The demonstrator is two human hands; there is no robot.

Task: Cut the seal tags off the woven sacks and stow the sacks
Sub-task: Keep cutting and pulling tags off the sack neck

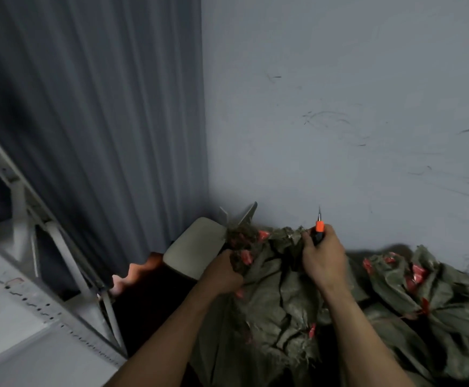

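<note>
Grey scuffed wall (339, 107) fills the far side, with a white perforated metal rack (32, 247) at the near left and dark ribbed grey sheeting (102, 121) beside it. Right of that sits a beige rounded cushion pad (197, 247), touching the work.

The left hand (222, 270) has its fingers curled tight round the bunched mouth of an olive-green woven sack (278, 297), which lies crumpled between the two forearms. A red plastic seal tag (246, 256) shows just beside that hand. The right hand (322, 258) is wrapped round an orange-and-black-handled cutter (319, 229), its thin blade pointing up and away from the cloth. At the right, a heap of similar olive sacks with red tags (423, 289) lies against the wall.

The step appears to be freeing a tag at the gathered neck. To do it well, the left hand should likely pull the neck taut so the tie stands clear. The blade should turn down and cut away from the left fingers, which sit close to the tag. The weave is frayed and could snag, so a short, firm stroke seems wise.
</note>
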